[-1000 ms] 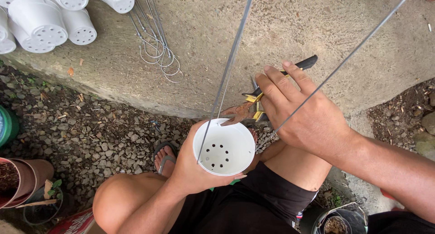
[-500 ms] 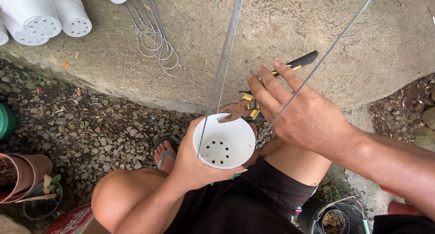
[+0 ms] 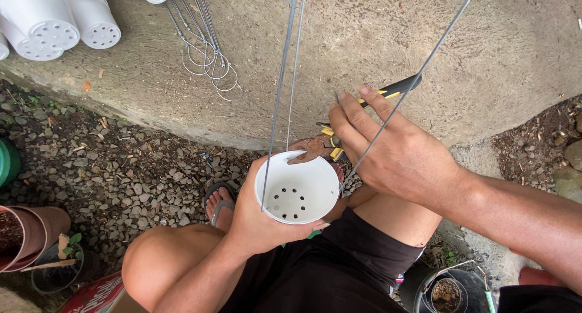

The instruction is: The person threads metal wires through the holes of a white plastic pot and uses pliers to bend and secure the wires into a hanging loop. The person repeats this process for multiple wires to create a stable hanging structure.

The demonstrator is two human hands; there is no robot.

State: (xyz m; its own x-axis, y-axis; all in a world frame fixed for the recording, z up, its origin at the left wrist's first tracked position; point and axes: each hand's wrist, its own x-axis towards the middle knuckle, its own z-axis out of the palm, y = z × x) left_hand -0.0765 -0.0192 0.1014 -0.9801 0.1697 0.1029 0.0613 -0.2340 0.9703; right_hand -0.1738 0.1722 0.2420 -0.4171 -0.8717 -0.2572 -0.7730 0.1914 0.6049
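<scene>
Single view, head-worn camera, aimed steeply down past the person's own bent knee (image 3: 160, 258) and lap. Close in: both hands and the white pot (image 3: 297, 189) fill the centre. Concrete slab (image 3: 364, 46) runs across the top, gravel ground (image 3: 121, 167) lower left

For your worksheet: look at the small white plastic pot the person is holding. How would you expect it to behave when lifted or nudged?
The white pot probably feels light: the left hand cups it alone, and its walls look thin. It seems fairly rigid, keeping a round rim. Hung from the long wires, it would likely swing or tilt if nudged. The right hand holds pliers at its rim.
</scene>
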